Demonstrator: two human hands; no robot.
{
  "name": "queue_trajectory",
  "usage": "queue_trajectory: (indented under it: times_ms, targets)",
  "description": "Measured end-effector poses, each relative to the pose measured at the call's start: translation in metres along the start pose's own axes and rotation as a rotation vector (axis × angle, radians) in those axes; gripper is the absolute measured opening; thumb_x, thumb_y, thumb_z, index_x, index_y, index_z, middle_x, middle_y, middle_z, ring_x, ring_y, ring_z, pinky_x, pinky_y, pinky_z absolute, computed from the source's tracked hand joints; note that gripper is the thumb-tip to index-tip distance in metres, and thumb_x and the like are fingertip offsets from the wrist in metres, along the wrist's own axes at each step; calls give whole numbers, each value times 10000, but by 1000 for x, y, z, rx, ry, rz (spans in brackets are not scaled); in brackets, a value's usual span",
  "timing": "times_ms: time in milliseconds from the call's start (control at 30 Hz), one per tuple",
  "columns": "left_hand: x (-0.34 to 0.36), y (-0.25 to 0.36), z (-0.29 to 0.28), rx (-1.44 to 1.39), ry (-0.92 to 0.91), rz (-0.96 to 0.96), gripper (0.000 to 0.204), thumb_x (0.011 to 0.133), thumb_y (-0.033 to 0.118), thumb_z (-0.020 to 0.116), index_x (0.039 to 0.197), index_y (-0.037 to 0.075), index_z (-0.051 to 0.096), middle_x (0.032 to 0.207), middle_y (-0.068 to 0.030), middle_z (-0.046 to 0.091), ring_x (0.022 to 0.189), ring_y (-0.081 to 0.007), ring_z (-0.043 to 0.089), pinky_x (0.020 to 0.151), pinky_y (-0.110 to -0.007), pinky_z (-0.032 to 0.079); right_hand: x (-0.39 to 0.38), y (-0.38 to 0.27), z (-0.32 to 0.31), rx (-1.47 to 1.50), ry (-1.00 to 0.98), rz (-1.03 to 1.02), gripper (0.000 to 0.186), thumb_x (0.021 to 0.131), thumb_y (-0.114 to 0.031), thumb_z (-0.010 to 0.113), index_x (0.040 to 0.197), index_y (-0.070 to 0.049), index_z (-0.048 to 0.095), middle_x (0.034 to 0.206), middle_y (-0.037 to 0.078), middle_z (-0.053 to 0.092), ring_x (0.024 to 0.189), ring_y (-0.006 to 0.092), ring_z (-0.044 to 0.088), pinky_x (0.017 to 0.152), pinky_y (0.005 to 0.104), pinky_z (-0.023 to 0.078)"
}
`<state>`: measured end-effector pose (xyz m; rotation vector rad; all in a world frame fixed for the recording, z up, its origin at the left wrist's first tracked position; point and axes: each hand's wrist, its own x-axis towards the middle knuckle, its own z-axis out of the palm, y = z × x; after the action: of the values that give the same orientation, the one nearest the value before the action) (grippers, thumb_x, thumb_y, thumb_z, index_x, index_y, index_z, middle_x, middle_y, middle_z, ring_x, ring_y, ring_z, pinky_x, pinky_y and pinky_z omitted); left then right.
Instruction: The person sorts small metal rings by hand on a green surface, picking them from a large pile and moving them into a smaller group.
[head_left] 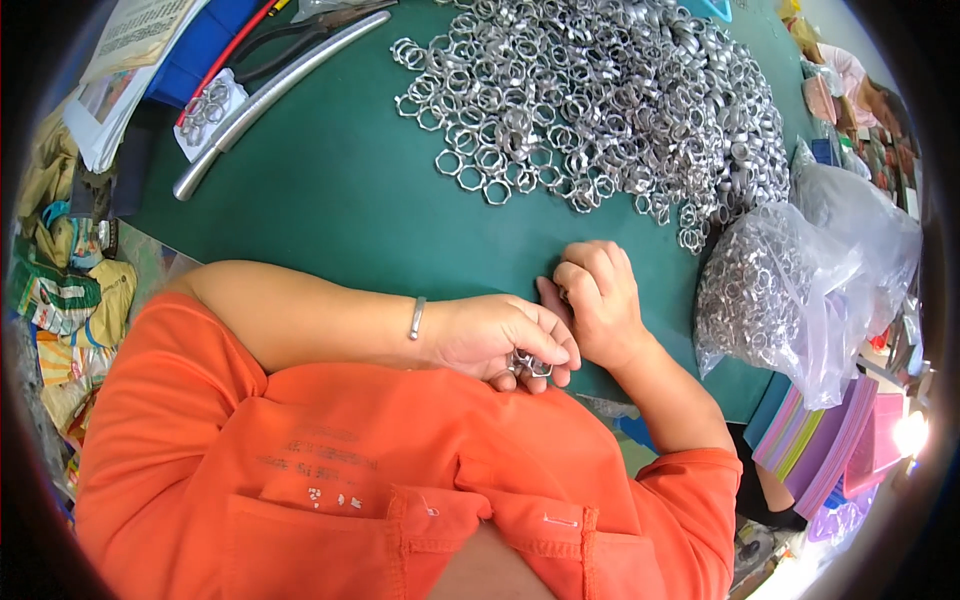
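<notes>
My left hand (510, 340) is curled, palm turned up, around several silver metal rings (530, 365) near the desk's front edge, just above my orange clothing. Just to its right, my right hand (595, 300) is closed, knuckles up, with thumb and fingertips drawn together; whatever is between them is mostly hidden. Beyond both hands, a large heap of silver octagonal and round rings (590, 110) covers the back right of the green desk mat (330, 150).
Bags of rings (760, 290) lie right, by colored sheets (810, 440). A metal rod (280, 100), dark-handled tool (290, 60), blue tray (190, 60) and papers (110, 100) lie upper left. Packages (70, 290) crowd the left side. What looks like another person (850, 80) shows far right.
</notes>
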<state>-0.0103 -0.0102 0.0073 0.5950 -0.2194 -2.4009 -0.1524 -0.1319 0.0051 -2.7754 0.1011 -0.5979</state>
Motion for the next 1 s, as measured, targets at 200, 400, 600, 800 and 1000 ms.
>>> queue_trajectory:
  times_ms: [200,400,600,800,1000]
  targets:
    - [1,2,-2,-108,44,-5,269,981,210,428,1125,31,567,1010,-93,622,822,-152,628,560,-249,474,-3,2,-11,-136,5,81,224,663,-47,737,801,-57,561,887,87,528,751,275,516,619,366,428]
    - [-1,0,-3,-130,61,30,294,1002,229,401,1146,28,560,1013,-95,621,821,-158,627,599,-277,515,-19,10,-21,-111,-35,51,219,639,-22,743,770,-53,570,806,84,518,695,261,485,593,350,423]
    - [1,-3,-6,-129,24,40,302,1007,240,400,1149,24,556,997,-93,618,811,-161,623,593,-275,515,-18,18,-31,-72,68,147,205,648,-20,748,751,-54,574,725,62,514,633,244,483,543,332,417]
    - [0,-4,-7,-150,32,76,315,1002,251,398,1141,21,562,984,-95,631,838,-177,625,646,-317,527,-25,41,-39,-100,37,-81,245,672,20,724,689,-63,494,703,67,561,585,240,531,512,333,452]
    - [3,-1,-1,-176,39,83,467,1026,375,303,1285,20,462,1190,-132,583,1055,-245,607,835,-375,532,-18,32,-24,123,380,313,217,755,84,650,685,-41,487,673,91,590,540,191,555,486,291,447]
